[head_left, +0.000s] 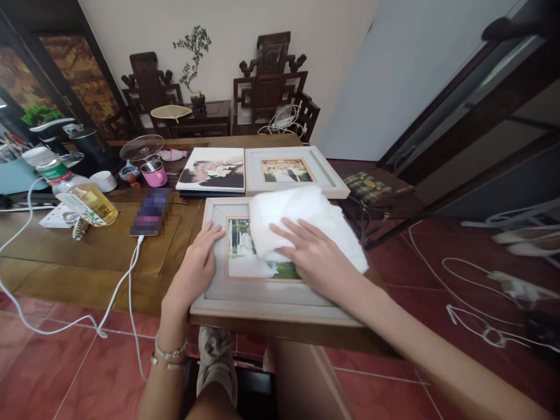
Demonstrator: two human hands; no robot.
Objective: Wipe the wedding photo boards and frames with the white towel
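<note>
- Picture frame [245,297]: flat, photo side up, under both hands' fingers, at the near edge of the tabletop [144,286]; prob. put there b/c it's in easy reach.
- L hand [199,256]: fingers laid nearly together on the frame's left border, no pinch that I can see; thumb hard to make out. Looks like a steadying touch, i.e. to stop sliding.
- R hand [317,251]: palm down, fingers spread across the white cloth [297,210], pressing rather than pinching AFAICT; the spread likely evens out the pressure.
- Cloth: folded pad under the R fingers, over the right part of the photo & the frame's right border.
- Beyond the R fingers: second frame [254,172], flat, photo up, w/ photo book [212,169] just left of it; both prob. kept back so they don't crowd the hands.
- Left of the L fingers: phone [151,213] (blurred), white cable [131,268] in its near end, so prob. charging; pink mug [154,174] beyond it, drink bottle [81,195] farther left.
</note>
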